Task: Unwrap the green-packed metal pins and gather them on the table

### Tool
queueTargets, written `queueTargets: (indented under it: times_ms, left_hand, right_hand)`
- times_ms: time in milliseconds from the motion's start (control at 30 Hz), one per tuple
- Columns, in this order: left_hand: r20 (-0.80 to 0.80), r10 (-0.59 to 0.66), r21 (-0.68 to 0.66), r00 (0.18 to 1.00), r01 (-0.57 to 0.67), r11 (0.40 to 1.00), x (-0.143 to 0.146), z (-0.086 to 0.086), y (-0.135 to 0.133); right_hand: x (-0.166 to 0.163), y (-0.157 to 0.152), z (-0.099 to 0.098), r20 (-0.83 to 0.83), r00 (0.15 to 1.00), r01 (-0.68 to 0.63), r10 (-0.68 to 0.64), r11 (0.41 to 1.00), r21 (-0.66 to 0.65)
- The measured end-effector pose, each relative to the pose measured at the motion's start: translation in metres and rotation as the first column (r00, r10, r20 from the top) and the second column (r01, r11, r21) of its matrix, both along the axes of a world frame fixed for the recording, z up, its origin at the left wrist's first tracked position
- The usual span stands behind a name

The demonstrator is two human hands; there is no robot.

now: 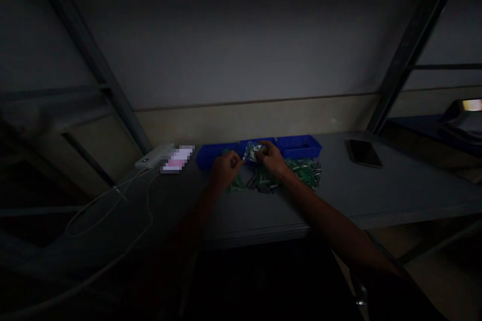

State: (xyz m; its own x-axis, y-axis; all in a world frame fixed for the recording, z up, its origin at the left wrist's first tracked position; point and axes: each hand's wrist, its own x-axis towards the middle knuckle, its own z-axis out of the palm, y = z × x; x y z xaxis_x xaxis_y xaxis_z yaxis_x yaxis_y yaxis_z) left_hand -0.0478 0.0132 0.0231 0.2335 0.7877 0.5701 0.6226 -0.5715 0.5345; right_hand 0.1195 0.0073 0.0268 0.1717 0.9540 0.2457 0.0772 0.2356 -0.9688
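I can see a dark, nearly black sleeve stopping around the right elbow, with a bare forearm below it. The left hand and right hand are bare; shadow hides the left sleeve.

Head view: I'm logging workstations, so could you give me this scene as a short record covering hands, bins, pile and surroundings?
Left hand: fingertips pinched at the edge of a small clear bag
Right hand: fingers at the bag; grip unclear
Blue bins: three, in a row behind the pile
Pile: green and metallic pieces on the table
Right side: dark phone
Left side: white device, pixelated screen
Lighting: dim
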Motion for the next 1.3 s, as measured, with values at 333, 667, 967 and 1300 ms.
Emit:
queueTargets:
  times_ms: [333,667,967,1300]
  left_hand:
    - [0.576,0.087,-0.602,0.813,0.350,0.717,0.008,0.006,0.001]
    - [0.265,-0.042,-0.072,0.963,0.064,0.995,0.008,0.001,-0.002]
    - [-0.018,-0.047,0.215,0.999,0.050,0.975,0.006,0.002,-0.003]
    - [0.492,0.020,-0.435,0.870,0.226,0.871,0.006,0.007,0.003]
  right_hand:
    - [-0.003,-0.010,-0.002,0.510,0.855,-0.154,-0.090,0.896,0.416]
    - [-0.001,-0.004,-0.002,0.518,0.855,-0.081,0.007,0.989,0.121]
    - [-0.004,-0.004,0.000,0.093,0.953,-0.288,0.288,0.957,-0.021]
    - [-0.001,-0.015,0.004,0.575,0.818,-0.172,-0.020,0.945,0.277]
